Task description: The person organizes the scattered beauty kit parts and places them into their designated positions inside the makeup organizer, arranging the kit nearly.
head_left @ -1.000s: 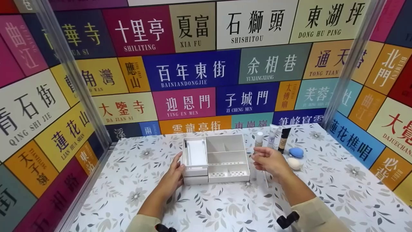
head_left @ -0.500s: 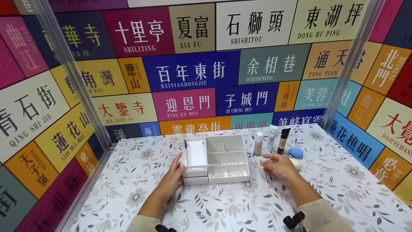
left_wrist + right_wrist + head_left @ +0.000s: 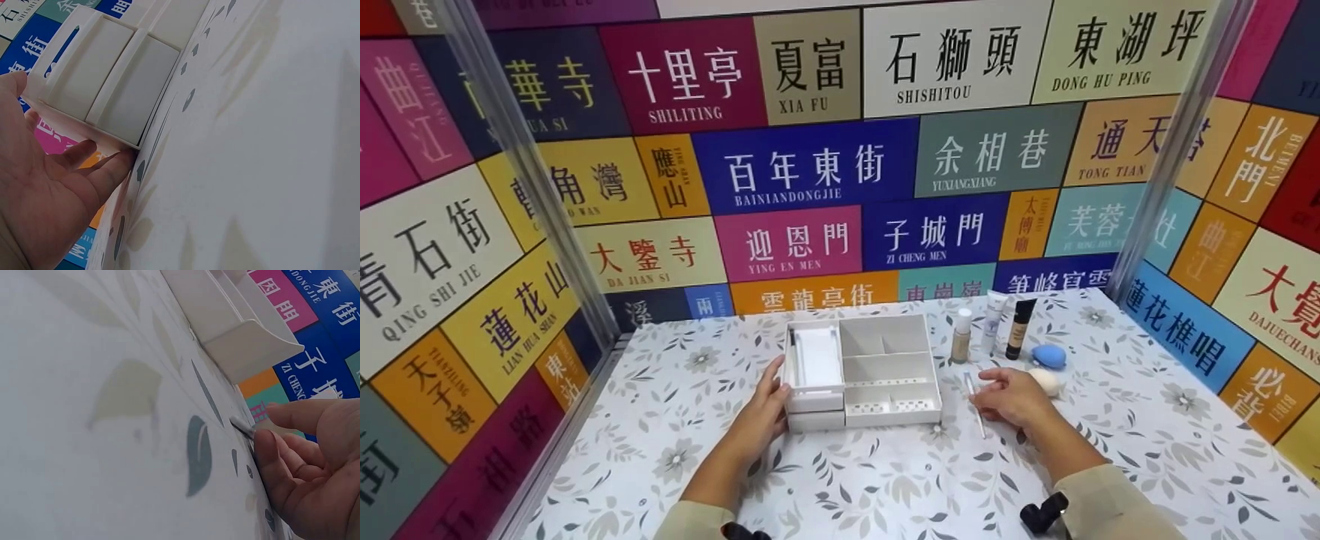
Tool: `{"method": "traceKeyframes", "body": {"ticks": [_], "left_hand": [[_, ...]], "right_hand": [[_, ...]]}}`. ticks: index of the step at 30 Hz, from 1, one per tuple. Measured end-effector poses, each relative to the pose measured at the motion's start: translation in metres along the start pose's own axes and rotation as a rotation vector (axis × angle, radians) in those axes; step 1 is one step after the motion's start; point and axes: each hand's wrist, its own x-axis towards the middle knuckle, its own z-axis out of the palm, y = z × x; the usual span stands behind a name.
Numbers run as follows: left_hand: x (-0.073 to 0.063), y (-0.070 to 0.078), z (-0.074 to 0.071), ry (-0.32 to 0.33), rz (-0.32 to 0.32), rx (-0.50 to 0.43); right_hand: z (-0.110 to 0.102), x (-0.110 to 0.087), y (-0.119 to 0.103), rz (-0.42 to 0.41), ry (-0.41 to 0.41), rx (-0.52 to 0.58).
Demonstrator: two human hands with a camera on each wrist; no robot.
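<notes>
A white compartmented desktop organizer (image 3: 889, 345) with small drawers at its left stands mid-table. My left hand (image 3: 765, 397) rests against its left side. In the left wrist view my thumb is near the upper edge and fingertips touch the side low, close to the table; the drawer fronts (image 3: 135, 84) face this camera. A thin whitish stick (image 3: 981, 426) with a clearer far end lies right of the organizer. My right hand (image 3: 1014, 396) is over it, fingertips right at the stick. In the right wrist view, thumb and index finger are apart around the stick's tip (image 3: 242, 427).
Behind the right hand stand a white-capped bottle (image 3: 961, 337), a pale tube (image 3: 993, 326) and a black-and-tan tube (image 3: 1019, 330). A blue makeup sponge (image 3: 1050, 356) and a cream sponge (image 3: 1048, 381) lie beside them. Sign-printed walls (image 3: 810, 169) enclose the floral tabletop (image 3: 855, 480).
My right hand has moved right and towards me, away from the organizer's edge and the bottle, down to the stick. My left hand and the organizer have stayed put.
</notes>
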Motion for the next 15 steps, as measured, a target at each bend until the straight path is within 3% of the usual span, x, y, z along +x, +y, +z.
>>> {"method": "traceKeyframes", "body": {"ticks": [5, 9, 15], "left_hand": [[-0.0001, 0.0008, 0.0009, -0.004, -0.003, -0.006], [-0.0002, 0.0014, 0.0004, -0.007, 0.002, -0.016], [-0.0015, 0.0026, 0.001, -0.007, 0.002, -0.017]], "right_hand": [[-0.0011, -0.0017, -0.0003, -0.064, 0.004, -0.19], [-0.0003, -0.0027, -0.0046, -0.043, 0.005, -0.311], [-0.002, -0.0017, -0.0071, -0.028, -0.002, -0.381]]}}
